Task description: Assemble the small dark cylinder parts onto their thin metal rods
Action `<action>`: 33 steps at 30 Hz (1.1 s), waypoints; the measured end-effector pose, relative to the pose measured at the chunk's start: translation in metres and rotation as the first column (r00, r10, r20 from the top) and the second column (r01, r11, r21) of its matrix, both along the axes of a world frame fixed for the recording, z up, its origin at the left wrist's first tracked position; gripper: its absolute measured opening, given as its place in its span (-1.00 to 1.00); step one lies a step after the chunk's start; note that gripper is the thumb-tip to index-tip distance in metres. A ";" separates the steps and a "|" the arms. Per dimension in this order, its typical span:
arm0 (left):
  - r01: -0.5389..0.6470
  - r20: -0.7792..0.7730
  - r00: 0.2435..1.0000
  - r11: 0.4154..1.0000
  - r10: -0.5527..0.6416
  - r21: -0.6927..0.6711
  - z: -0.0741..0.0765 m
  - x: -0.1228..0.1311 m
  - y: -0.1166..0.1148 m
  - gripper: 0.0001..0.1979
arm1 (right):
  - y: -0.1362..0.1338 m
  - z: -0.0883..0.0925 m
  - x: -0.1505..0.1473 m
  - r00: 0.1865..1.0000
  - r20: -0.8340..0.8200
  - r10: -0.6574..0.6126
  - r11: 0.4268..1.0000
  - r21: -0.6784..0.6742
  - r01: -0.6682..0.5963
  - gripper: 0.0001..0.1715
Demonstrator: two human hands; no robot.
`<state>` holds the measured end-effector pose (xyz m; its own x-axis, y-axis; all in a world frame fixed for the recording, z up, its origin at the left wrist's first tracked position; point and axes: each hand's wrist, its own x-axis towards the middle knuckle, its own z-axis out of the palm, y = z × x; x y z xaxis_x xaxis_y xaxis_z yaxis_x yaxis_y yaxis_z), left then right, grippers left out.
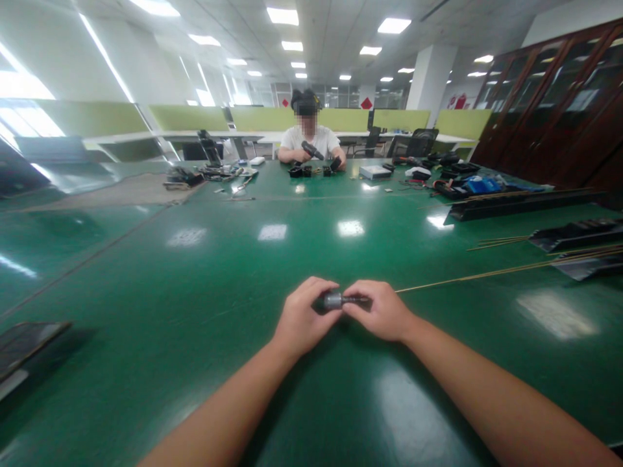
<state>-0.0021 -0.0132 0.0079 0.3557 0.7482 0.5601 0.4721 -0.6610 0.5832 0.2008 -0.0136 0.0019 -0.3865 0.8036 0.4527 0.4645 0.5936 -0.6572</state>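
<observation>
Above the middle of the green table point(233, 259), my left hand point(305, 314) is closed around a small grey metal cylinder point(333, 300), thumb below and fingers above. A thin dark shaft point(351, 299) runs in line from the cylinder's right end. My right hand point(384, 311) pinches this shaft between thumb and fingers, close to the left fingertips. From behind the right hand a thin brass-coloured rod point(452, 280) stretches off to the right; whether the hand touches it is hidden. The cylinder's exact kind cannot be made out.
Black channel-shaped trays point(520, 206) with more thin rods lie at the right. A dark flat device point(29, 347) rests at the left edge. Across the table a person point(311, 139) holds a dark tool point(312, 150), with tools and parts point(228, 172) spread to both sides.
</observation>
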 end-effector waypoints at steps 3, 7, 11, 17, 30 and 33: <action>0.000 0.003 1.000 1.000 0.000 0.010 0.001 0.001 0.000 -0.83 | 0.000 0.000 0.000 1.000 0.004 0.004 1.000 0.004 -0.004 -0.90; -0.011 0.012 1.000 1.000 0.011 0.003 0.000 0.002 0.000 -0.85 | 0.001 -0.001 0.000 1.000 0.024 0.013 1.000 0.011 -0.014 -0.90; -0.016 0.024 1.000 1.000 0.016 0.001 -0.001 0.002 0.000 -0.85 | 0.001 -0.001 0.000 0.999 0.031 0.023 1.000 0.010 -0.024 -0.90; -0.033 0.018 0.999 0.999 0.033 0.003 0.000 0.000 0.001 -0.84 | 0.002 -0.001 0.002 0.999 0.042 0.018 0.999 0.029 -0.019 -0.89; -0.036 0.001 0.999 0.999 0.036 0.000 0.000 -0.001 0.002 -0.87 | 0.004 -0.002 0.003 0.999 0.046 0.014 1.000 0.005 -0.015 -0.88; -0.039 0.001 0.999 0.999 0.039 0.004 0.000 -0.001 0.001 -0.86 | 0.004 -0.002 0.004 0.999 0.048 0.019 1.000 0.012 -0.020 -0.88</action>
<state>-0.0031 -0.0119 0.0077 0.3257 0.7590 0.5638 0.4970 -0.6447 0.5809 0.2045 -0.0098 0.0002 -0.4235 0.7903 0.4428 0.4838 0.6106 -0.6269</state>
